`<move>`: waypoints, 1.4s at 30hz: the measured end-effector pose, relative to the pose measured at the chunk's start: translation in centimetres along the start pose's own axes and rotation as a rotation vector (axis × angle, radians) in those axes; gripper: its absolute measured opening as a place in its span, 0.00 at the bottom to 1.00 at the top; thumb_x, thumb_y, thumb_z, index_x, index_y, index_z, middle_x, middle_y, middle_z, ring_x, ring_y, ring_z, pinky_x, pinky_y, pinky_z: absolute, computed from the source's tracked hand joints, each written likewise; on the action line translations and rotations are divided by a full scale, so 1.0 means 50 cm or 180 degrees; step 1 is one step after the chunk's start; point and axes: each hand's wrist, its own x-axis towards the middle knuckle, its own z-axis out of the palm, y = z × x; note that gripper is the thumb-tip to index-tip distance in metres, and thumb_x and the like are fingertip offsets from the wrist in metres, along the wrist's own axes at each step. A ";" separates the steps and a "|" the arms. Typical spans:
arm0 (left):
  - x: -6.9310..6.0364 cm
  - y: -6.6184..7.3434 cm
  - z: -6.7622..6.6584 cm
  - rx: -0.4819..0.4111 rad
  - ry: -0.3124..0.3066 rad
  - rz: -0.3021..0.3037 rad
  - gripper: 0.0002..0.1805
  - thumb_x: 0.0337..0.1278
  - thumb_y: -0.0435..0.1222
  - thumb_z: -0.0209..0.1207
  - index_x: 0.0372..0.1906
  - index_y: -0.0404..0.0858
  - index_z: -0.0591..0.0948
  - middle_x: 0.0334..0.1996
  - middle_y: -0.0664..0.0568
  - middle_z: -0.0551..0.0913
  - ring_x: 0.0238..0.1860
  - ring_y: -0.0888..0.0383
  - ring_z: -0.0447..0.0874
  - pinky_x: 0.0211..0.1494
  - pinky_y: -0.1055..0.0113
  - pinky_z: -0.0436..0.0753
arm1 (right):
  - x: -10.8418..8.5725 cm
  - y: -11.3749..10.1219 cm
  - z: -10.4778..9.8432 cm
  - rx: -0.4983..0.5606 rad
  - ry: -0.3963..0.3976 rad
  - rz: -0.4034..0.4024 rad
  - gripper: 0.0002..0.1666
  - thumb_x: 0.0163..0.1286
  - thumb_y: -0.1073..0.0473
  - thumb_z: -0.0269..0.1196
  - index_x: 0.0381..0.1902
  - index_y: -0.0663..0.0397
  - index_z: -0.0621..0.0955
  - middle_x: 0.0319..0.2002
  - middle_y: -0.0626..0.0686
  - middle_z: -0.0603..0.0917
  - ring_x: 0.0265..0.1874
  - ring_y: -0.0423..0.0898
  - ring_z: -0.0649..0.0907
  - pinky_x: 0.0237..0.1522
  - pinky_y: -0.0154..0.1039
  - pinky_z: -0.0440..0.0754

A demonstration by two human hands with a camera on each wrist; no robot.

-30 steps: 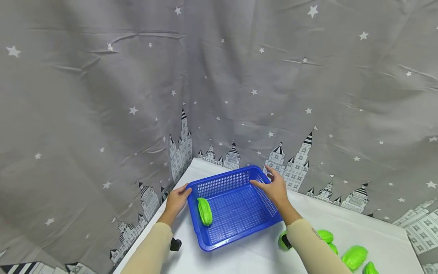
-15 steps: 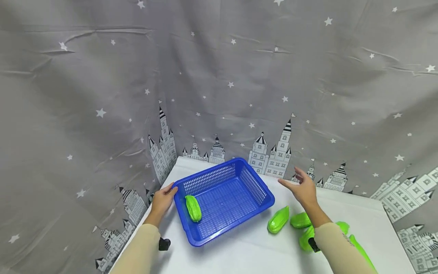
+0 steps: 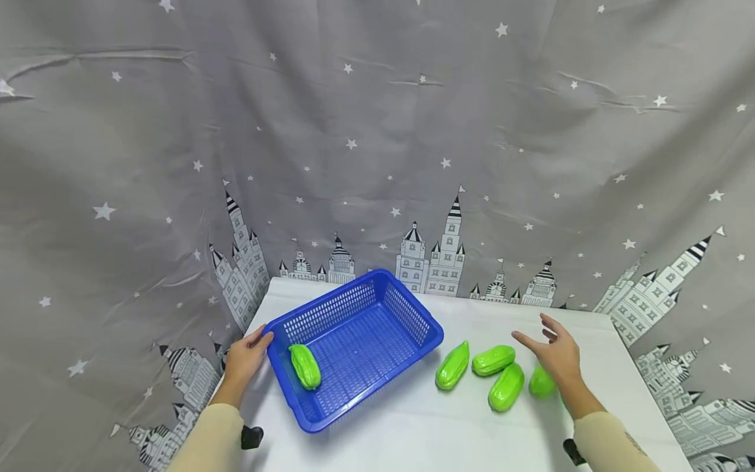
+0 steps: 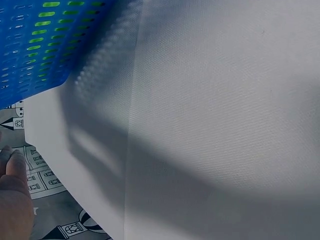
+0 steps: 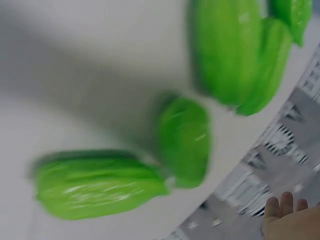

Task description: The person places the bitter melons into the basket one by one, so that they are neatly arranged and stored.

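A blue plastic basket (image 3: 354, 354) with perforated sides sits on the white table. My left hand (image 3: 243, 360) grips its left rim, thumb on top and fingers along the outside. Inside, against the left end, lies one glossy green ridged fruit (image 3: 305, 367), oblong with a tapered tip. Similar green fruits (image 3: 453, 366) lie loose to the right of the basket. My right hand (image 3: 559, 357) hovers over the rightmost fruit (image 3: 541, 383), partly covering it, with fingers apart and nothing held. In the right wrist view, its fingertips show at the lower right, away from the fruits (image 5: 102, 187).
A grey curtain (image 3: 377, 131) printed with stars and castles hangs behind and beside the white table (image 3: 401, 426). The table's left edge runs close by my left hand. Black wrist cameras (image 3: 251, 437) sit at both wrists.
My right hand has left the basket's right end and moved right, over the loose fruits. My left hand has stayed on the basket rim. The head view has turned right.
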 end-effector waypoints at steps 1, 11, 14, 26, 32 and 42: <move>0.002 0.000 -0.001 0.0016 -0.0001 -0.0005 0.33 0.72 0.52 0.55 0.71 0.36 0.71 0.68 0.36 0.69 0.72 0.34 0.60 0.75 0.42 0.57 | -0.003 0.012 -0.009 -0.0005 0.0026 0.0045 0.60 0.58 0.37 0.75 0.77 0.61 0.62 0.73 0.68 0.65 0.69 0.68 0.67 0.68 0.61 0.68; 0.008 0.000 0.002 0.0089 -0.0077 -0.0106 0.35 0.72 0.56 0.54 0.73 0.38 0.69 0.70 0.36 0.66 0.73 0.33 0.57 0.75 0.40 0.55 | -0.061 0.122 -0.086 -0.0059 0.0188 0.0434 0.61 0.59 0.36 0.73 0.76 0.65 0.61 0.72 0.70 0.63 0.69 0.70 0.66 0.68 0.62 0.67; 0.008 -0.001 0.000 0.0084 -0.0065 -0.0121 0.36 0.72 0.57 0.53 0.73 0.38 0.69 0.70 0.36 0.66 0.73 0.33 0.56 0.75 0.40 0.55 | -0.072 0.148 -0.093 -0.0091 0.0203 0.0544 0.60 0.60 0.37 0.73 0.76 0.66 0.61 0.72 0.70 0.64 0.69 0.70 0.66 0.68 0.61 0.67; 0.008 0.006 0.002 0.0020 -0.0082 -0.0206 0.36 0.72 0.56 0.52 0.74 0.39 0.68 0.71 0.37 0.66 0.74 0.34 0.56 0.75 0.40 0.54 | -0.129 0.253 -0.078 -0.0133 0.0375 0.0819 0.54 0.59 0.41 0.75 0.71 0.70 0.67 0.66 0.74 0.69 0.66 0.70 0.68 0.69 0.61 0.65; 0.007 0.004 0.003 0.0013 -0.0068 -0.0215 0.36 0.72 0.57 0.53 0.73 0.38 0.68 0.71 0.37 0.67 0.73 0.34 0.57 0.75 0.40 0.55 | -0.134 0.277 -0.066 -0.0188 0.0382 0.0896 0.51 0.57 0.45 0.76 0.69 0.69 0.70 0.67 0.74 0.68 0.67 0.72 0.65 0.70 0.64 0.60; 0.002 0.006 0.002 -0.0075 -0.0069 -0.0215 0.35 0.72 0.55 0.54 0.73 0.37 0.68 0.71 0.37 0.67 0.74 0.35 0.57 0.76 0.41 0.55 | -0.136 0.286 -0.057 -0.0263 0.0387 0.1021 0.51 0.56 0.47 0.77 0.69 0.68 0.69 0.68 0.74 0.66 0.67 0.74 0.64 0.69 0.66 0.59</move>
